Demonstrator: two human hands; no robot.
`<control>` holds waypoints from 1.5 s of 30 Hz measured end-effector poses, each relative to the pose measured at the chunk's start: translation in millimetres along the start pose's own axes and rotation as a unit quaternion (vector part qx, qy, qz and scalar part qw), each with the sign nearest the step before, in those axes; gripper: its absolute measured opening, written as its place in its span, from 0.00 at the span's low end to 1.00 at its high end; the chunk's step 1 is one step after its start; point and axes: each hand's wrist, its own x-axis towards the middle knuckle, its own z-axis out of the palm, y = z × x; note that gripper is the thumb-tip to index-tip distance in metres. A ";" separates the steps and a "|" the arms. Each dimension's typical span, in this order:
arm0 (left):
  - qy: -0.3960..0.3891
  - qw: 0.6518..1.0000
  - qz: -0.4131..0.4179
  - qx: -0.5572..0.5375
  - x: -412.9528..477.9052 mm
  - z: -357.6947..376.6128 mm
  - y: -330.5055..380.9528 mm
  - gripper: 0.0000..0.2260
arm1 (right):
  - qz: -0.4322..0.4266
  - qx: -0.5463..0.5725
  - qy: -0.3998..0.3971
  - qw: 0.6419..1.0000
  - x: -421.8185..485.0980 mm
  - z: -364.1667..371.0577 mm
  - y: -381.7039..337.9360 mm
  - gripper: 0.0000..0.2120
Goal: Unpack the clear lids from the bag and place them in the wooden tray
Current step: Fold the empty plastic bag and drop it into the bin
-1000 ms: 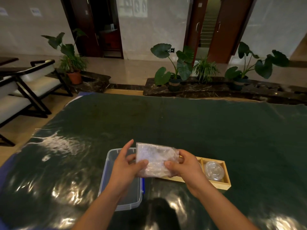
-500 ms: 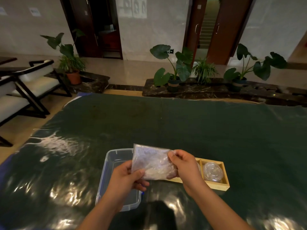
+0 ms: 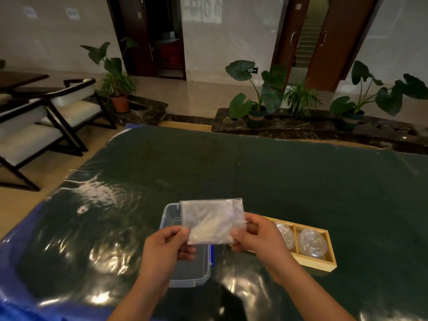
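Two hands [image 3: 166, 247] [image 3: 257, 237], one bag [image 3: 212, 220], one wooden tray [image 3: 324, 266] — two clear lids [image 3: 311, 243] [image 3: 285, 235], one plastic container [image 3: 185, 269].

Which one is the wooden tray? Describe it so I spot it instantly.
On the dark green table cover, look right of the clear plastic box, behind the right hand. The wooden tray is pale, divided, and already holds clear lids.

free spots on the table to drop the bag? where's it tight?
Open: the green table cover beyond the clear plastic bin and wooden tray, plus the stretches left of the bin and right of the tray. Tight: the gap between bin and tray, under both hands holding the bag.
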 end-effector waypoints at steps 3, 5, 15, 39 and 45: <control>0.019 0.999 -0.011 -0.050 -2.2 -16.2 -7.3 0.05 | -0.004 -0.020 0.020 1.000 3.8 14.8 5.1 0.09; 0.029 0.996 -0.022 -0.083 -4.0 -28.1 -11.1 0.05 | -0.006 -0.018 0.009 1.000 7.2 27.5 6.4 0.07; 0.054 0.992 -0.061 -0.092 -27.5 -107.5 -23.9 0.05 | -0.003 -0.019 -0.072 0.997 15.4 103.0 7.5 0.08; 0.381 0.908 -0.031 -0.171 -199.2 -193.7 -89.9 0.05 | 0.051 -0.109 -0.403 0.907 -48.4 246.3 44.2 0.05; 0.409 0.888 -0.054 -0.206 -216.6 -241.5 -121.2 0.05 | 0.097 -0.096 -0.393 0.909 -39.7 294.9 82.1 0.08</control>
